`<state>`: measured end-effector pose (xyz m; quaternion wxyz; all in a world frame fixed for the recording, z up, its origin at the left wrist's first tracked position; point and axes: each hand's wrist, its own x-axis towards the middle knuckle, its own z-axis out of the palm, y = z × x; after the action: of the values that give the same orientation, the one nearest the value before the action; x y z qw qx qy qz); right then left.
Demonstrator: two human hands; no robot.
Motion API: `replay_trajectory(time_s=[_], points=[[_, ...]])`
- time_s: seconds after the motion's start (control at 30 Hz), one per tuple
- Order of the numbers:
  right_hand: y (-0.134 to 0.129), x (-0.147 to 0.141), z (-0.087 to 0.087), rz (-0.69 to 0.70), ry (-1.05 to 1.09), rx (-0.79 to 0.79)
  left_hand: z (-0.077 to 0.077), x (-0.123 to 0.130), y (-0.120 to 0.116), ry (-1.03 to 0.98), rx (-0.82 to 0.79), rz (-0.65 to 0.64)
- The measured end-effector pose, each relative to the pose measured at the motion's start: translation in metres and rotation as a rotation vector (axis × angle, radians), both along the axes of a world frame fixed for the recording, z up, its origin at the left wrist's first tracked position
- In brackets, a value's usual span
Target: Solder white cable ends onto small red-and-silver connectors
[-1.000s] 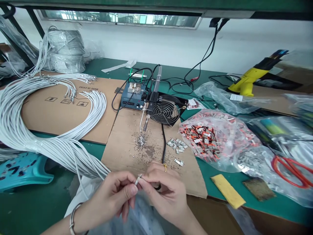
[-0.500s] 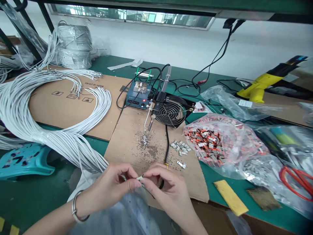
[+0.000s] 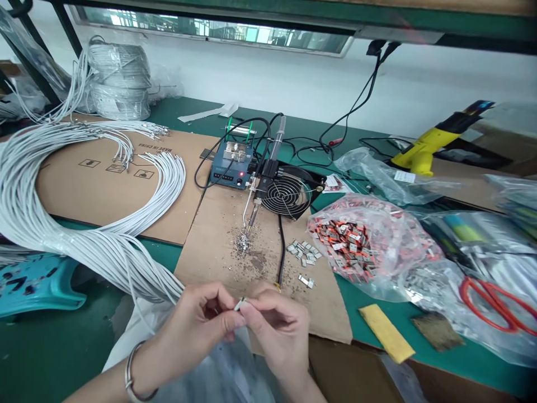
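My left hand (image 3: 201, 316), with a metal bangle at its wrist, pinches a small pale piece (image 3: 240, 304) between thumb and index finger. My right hand (image 3: 279, 322) closes on the same piece from the other side, and the fingertips of both hands nearly meet. Most of the piece is hidden by the fingers. White cables (image 3: 126, 257) run in a thick bundle up to my left forearm. Beyond my hands a soldering iron (image 3: 268, 173) points down at a heap of solder scraps (image 3: 243, 242) on the cardboard (image 3: 210, 252).
A blue soldering station (image 3: 230, 168) and a round fan (image 3: 287, 193) stand behind. Small metal connectors (image 3: 304, 253) lie on the cardboard. To the right are a bag of orange-and-metal parts (image 3: 348, 240), a yellow sponge (image 3: 386, 333), red-handled scissors (image 3: 486, 305) and a yellow tool (image 3: 432, 143).
The view has shifted slightly, so the bench things appear further left. My right hand has turned and its fingers have closed in more around the small piece.
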<state>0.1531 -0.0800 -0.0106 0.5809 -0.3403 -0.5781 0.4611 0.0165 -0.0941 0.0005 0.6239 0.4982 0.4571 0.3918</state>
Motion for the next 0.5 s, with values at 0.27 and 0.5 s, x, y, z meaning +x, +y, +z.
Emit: replay_trajectory(time_s=[0.27, 0.5], points=[[0.005, 0.02, 0.011, 0.137, -0.158, -0.038, 0.001, -0.008, 0.0, -0.015, 0.028, -0.03], [0.023, 0.035, 0.042, 0.381, -0.582, 0.016, 0.009, -0.013, -0.002, 0.173, 0.116, -0.161]])
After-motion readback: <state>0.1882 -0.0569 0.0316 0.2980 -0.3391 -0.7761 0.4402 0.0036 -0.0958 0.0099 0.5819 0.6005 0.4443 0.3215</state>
